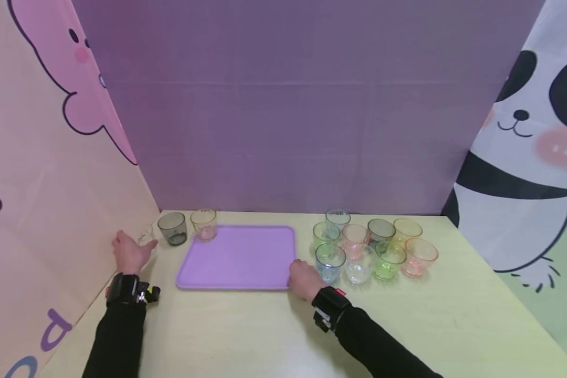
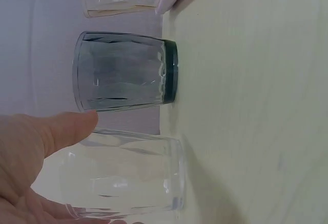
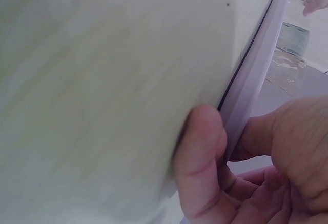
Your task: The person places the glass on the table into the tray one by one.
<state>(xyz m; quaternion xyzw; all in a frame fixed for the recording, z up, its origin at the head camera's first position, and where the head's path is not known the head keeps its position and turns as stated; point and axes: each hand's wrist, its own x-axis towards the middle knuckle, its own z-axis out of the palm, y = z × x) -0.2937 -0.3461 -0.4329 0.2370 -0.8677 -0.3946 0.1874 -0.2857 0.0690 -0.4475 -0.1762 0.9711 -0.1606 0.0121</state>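
At the far left, my left hand (image 1: 131, 253) holds a clear glass (image 2: 128, 175) between thumb and fingers. The thumb lies along its side near the rim, and the glass stands upright. Right beside it is a grey tinted glass (image 1: 172, 229). A pale amber-rimmed glass (image 1: 204, 226) stands farther right, at the back left corner of a purple tray (image 1: 245, 257). My right hand (image 1: 307, 281) grips the tray's front right corner. In the right wrist view, thumb and curled fingers (image 3: 202, 157) pinch its edge.
Several tinted glasses stand close together right of the tray, among them a blue one (image 1: 330, 262), a green one (image 1: 389, 261) and a pink one (image 1: 419, 257). A purple cloth backdrop (image 1: 283, 131) rises behind the table, with printed panels on both sides.
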